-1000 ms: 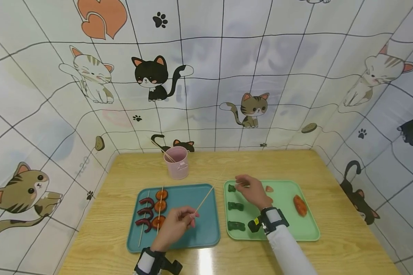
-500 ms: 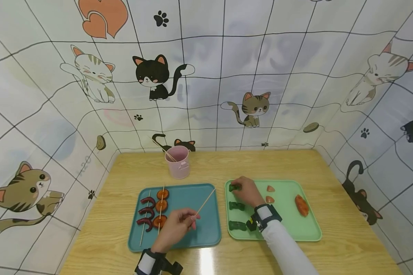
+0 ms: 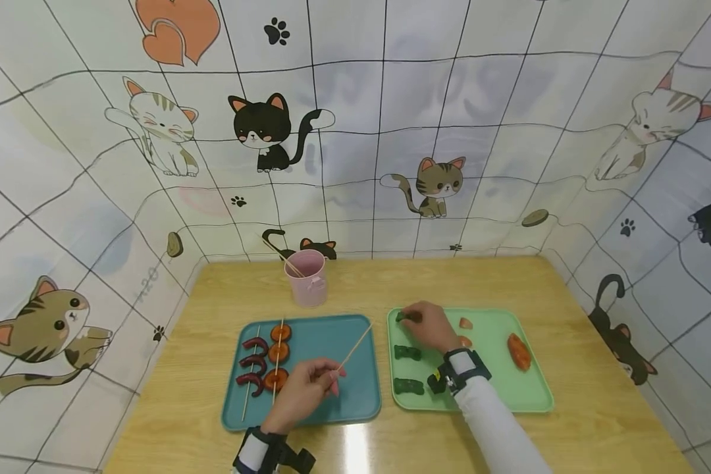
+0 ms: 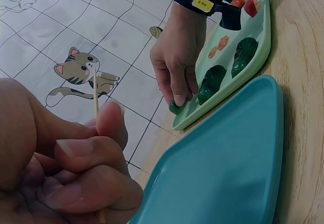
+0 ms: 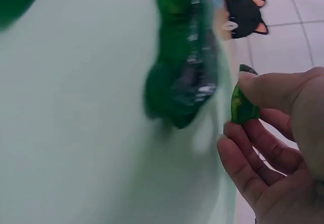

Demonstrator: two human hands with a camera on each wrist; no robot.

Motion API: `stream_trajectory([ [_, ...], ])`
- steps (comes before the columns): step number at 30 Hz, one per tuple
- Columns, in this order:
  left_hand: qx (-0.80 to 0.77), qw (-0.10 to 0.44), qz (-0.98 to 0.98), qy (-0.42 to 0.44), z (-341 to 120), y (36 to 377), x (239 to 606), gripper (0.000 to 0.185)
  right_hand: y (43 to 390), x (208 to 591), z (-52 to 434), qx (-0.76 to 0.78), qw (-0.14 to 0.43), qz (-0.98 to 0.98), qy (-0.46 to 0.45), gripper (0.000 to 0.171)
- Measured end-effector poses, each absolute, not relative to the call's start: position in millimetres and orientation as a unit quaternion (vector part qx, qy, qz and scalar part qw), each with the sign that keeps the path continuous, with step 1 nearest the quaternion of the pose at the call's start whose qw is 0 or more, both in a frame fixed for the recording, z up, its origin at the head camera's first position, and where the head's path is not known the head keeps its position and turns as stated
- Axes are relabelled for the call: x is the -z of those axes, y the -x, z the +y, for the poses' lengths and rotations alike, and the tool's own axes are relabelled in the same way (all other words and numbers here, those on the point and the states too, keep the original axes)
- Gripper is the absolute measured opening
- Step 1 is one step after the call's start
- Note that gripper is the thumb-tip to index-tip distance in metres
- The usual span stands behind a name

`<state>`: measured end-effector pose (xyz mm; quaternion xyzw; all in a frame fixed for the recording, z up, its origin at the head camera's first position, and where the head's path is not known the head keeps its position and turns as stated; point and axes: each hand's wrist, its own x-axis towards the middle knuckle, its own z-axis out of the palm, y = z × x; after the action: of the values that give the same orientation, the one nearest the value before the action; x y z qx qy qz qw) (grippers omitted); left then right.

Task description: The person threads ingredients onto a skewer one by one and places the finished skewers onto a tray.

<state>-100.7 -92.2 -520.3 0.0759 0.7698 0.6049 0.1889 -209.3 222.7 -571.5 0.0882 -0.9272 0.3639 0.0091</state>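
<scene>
Your right hand [image 3: 429,325] sits at the far left corner of the green tray [image 3: 533,395], and its fingertips [image 5: 248,84] pinch a small green piece [image 5: 244,105]; in the head view that piece [image 3: 407,317] shows dark just under your fingers. Two more green pieces lie on the same tray in a column nearer to you, one in the middle [image 3: 407,352] and one by the near edge [image 3: 408,386]. Right of your hand lie two small orange wedges [image 3: 465,323], and further right an orange sausage-like piece [image 3: 518,351], apart from the rest.

Your left hand [image 3: 305,390] hovers over the blue tray [image 3: 355,401] with thumb and fingers pressed together on the lower end of a bare wooden stick [image 3: 355,345]; the stick slants up and away towards the gap between the two trays. From the left wrist you see the stick [image 4: 95,95] rising out of your curled fingers [image 4: 83,150].

On the left part of the blue tray lie two filled skewers side by side: one with dark red curved pieces [image 3: 251,361], one with orange round slices [image 3: 276,352].

Behind the blue tray a pink cup [image 3: 308,277] stands on the wooden table [image 3: 592,421] with more sticks leaning in it.
</scene>
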Motion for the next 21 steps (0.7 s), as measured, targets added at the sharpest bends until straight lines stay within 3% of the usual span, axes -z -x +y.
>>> stream_trajectory([
  [5,-0.604,0.193,0.769,-0.078,-91.5,102.1,517.6,0.022,204.2,556.9,229.0,-0.476,0.001,-0.878,-0.043,0.031],
  [15,-0.608,0.205,0.761,-0.092,-86.6,99.2,513.4,0.023,196.8,527.7,231.7,-0.719,-0.092,-0.689,0.023,0.063],
  [21,-0.607,0.208,0.760,-0.101,-82.1,97.9,510.6,0.023,193.6,525.2,228.0,-0.825,-0.120,-0.549,0.062,0.037],
])
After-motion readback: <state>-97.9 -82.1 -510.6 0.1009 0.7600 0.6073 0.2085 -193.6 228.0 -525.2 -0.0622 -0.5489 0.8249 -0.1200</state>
